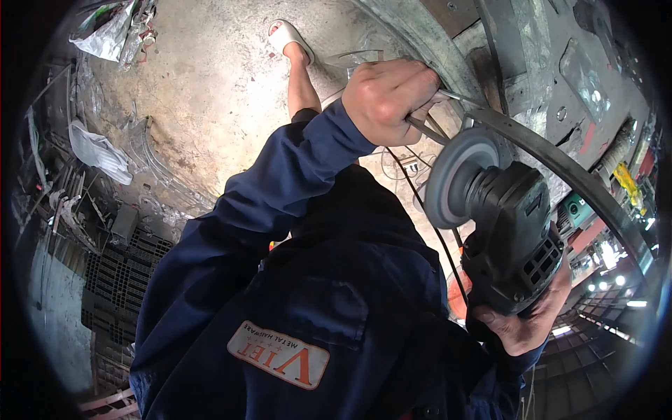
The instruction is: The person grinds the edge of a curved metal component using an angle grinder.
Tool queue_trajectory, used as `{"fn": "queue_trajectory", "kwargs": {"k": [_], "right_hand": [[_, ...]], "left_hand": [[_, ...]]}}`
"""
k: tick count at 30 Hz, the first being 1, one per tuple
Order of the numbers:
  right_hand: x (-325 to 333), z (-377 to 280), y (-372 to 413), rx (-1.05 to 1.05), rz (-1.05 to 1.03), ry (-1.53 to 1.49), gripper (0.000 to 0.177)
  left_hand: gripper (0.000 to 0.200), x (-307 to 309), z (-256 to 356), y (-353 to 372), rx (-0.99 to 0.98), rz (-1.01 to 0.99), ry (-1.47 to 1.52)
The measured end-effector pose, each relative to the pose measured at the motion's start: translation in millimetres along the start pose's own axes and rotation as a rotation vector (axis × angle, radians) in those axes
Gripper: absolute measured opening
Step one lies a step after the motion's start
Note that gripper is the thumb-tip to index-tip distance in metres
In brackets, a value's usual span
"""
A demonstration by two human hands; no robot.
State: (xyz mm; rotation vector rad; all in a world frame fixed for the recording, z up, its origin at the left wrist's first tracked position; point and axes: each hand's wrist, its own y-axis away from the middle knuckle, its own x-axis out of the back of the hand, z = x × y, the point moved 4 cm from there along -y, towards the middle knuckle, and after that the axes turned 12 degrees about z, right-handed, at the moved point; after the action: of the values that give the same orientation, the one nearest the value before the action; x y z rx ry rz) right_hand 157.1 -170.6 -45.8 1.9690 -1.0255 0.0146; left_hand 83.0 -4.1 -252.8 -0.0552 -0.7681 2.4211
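My left hand [392, 101] is closed around a thin metal piece [427, 131], whose end sticks out below the fingers towards the grinder's disc. My right hand [525, 318] grips the body of a black angle grinder [507, 238] from below. The grinder's grey round disc [458, 178] faces left, close to the metal piece; contact between them cannot be made out. A long curved metal bar [560, 164] runs from beside my left hand down to the right, passing behind the grinder.
A metal work surface [532, 91] lies at the upper right, with a green tool [575, 210] beyond it. A black cable [437, 234] hangs near the grinder. Black plastic crates [126, 273], scrap and a white glove [98, 150] lie at the left. My sandalled foot [283, 35] is on the floor.
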Motion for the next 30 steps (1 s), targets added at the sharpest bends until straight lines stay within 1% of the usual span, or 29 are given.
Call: {"fn": "queue_trajectory", "kwargs": {"k": [2, 6, 9, 12, 15, 16, 18, 21, 26, 30], "right_hand": [[-3, -3, 0, 0.018, -0.009, 0.005, 0.109], [-6, -7, -2, 0.044, 0.026, 0.011, 0.108], [-5, -4, -4, -0.018, -0.049, 0.001, 0.110], [0, -2, 0, 0.087, -0.081, 0.083, 0.110], [-2, 0, 2, 0.037, -0.036, 0.066, 0.109], [-1, 3, 4, 0.109, 0.023, 0.024, 0.109], [2, 2, 4, 0.181, 0.079, -0.012, 0.108], [2, 0, 1, 0.137, -0.005, 0.048, 0.110], [1, -1, 3, 0.191, 0.069, 0.095, 0.110], [3, 2, 4, 0.186, 0.088, 0.091, 0.110]], "left_hand": [[0.017, 0, 1, -3, -0.034, 0.031, 0.037], [0.018, 2, 3, -5, -0.040, 0.017, 0.022], [0.018, 3, 2, -5, -0.028, -0.030, 0.006], [0.018, 2, -1, -1, -0.027, -0.007, -0.002], [0.018, 2, -1, -2, -0.033, -0.012, -0.008], [0.018, 2, -2, -1, -0.031, -0.012, -0.005], [0.018, 2, -2, 0, -0.025, -0.007, -0.005], [0.017, 2, -1, -1, -0.030, 0.000, 0.004], [0.016, 2, 0, -1, -0.004, -0.012, 0.005], [0.019, 1, -1, -2, -0.050, 0.028, 0.045]]}}
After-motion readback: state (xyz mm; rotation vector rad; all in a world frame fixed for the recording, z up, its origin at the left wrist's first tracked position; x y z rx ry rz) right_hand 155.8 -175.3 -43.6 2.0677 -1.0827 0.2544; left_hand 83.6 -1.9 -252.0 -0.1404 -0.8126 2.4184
